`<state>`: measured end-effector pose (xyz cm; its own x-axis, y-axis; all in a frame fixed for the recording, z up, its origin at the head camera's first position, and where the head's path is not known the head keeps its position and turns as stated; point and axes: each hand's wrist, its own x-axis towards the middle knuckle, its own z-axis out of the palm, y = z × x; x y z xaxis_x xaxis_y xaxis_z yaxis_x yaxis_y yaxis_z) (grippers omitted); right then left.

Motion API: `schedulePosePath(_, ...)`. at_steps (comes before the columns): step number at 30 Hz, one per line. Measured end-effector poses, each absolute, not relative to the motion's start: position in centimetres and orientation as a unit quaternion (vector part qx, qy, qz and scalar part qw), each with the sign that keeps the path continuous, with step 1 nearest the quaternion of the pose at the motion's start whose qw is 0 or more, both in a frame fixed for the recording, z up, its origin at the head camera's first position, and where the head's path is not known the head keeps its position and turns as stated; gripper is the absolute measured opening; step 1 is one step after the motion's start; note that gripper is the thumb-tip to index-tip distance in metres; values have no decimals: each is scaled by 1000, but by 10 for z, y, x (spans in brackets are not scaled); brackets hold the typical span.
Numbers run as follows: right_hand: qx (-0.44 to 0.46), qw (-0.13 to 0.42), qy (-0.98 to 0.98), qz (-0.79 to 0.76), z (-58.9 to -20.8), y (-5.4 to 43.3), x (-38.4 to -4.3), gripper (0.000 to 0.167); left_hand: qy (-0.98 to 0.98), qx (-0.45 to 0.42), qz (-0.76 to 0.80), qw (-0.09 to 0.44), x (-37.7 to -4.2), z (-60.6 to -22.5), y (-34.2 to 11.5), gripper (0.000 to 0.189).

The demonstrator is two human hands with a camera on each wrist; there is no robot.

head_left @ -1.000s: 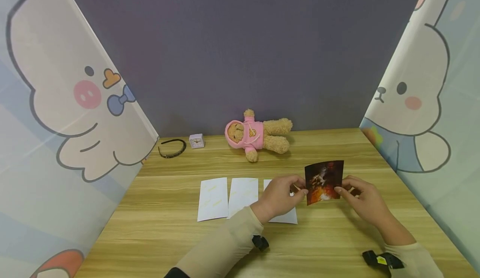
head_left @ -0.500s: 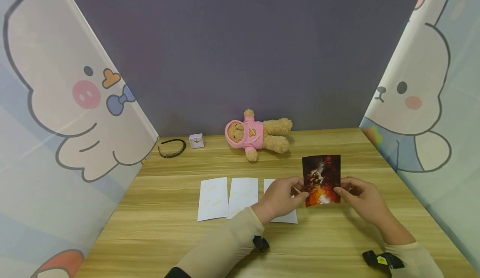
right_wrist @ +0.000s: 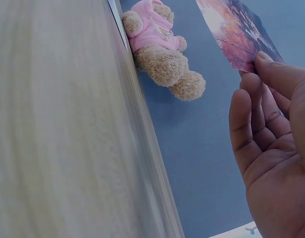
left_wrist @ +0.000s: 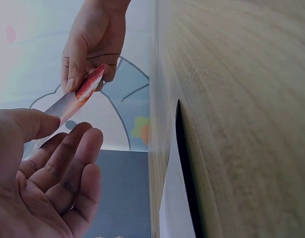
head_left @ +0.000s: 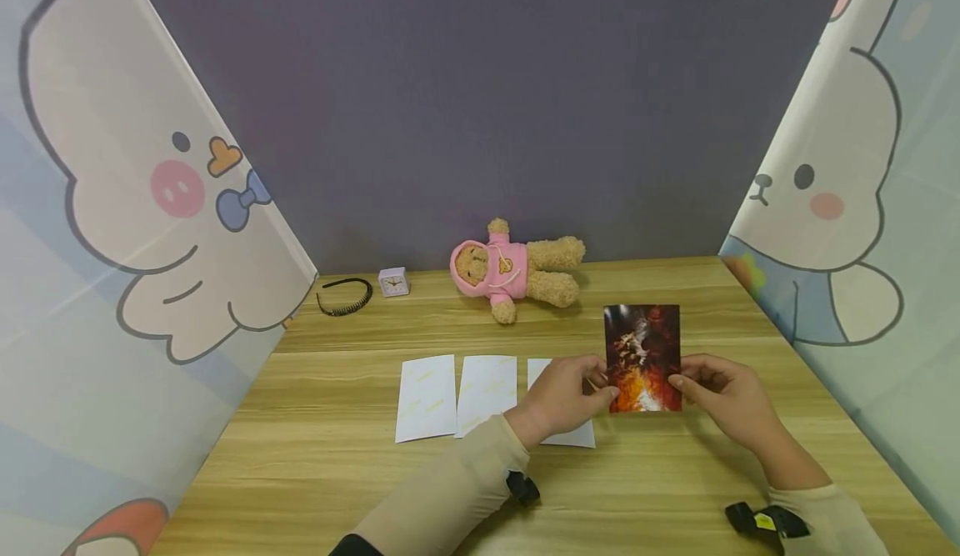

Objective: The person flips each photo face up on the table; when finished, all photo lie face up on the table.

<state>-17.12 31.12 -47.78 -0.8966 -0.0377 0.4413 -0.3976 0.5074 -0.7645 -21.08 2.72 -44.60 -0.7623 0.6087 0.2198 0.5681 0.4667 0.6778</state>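
A glossy photo print (head_left: 643, 356) in dark brown, red and orange is held up above the right part of the table, its picture side facing me. My left hand (head_left: 564, 395) pinches its lower left edge between thumb and fingers. At the lower right edge, my right hand (head_left: 731, 398) pinches it the same way. Both wrist views show the photo (left_wrist: 78, 96) clear of the tabletop. Three white cards (head_left: 426, 398) lie in a row on the table, left of the photo. The rightmost card (head_left: 573, 437) is partly hidden under my left hand.
At the back of the wooden table (head_left: 315, 473) lie a teddy bear (head_left: 510, 271) in a pink hoodie, a small lilac clock (head_left: 393, 282) and a black headband (head_left: 348, 299). A dark grey panel (head_left: 480, 106) stands behind, with cartoon-printed panels at both sides.
The photo has tilted upright and straightened, so its picture faces me more squarely. Both hands stay almost in place, still pinching its edges.
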Motion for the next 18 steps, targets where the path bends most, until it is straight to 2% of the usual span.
schedulePosePath(8, 126, 181, -840, 496, -473, 310, -169, 19, 851, 339, 399, 49, -211, -446, 28, 24)
schedulePosePath(18, 116, 179, -847, 488, -470, 309, -168, 18, 848, 340, 403, 52, -212, -447, 27, 22)
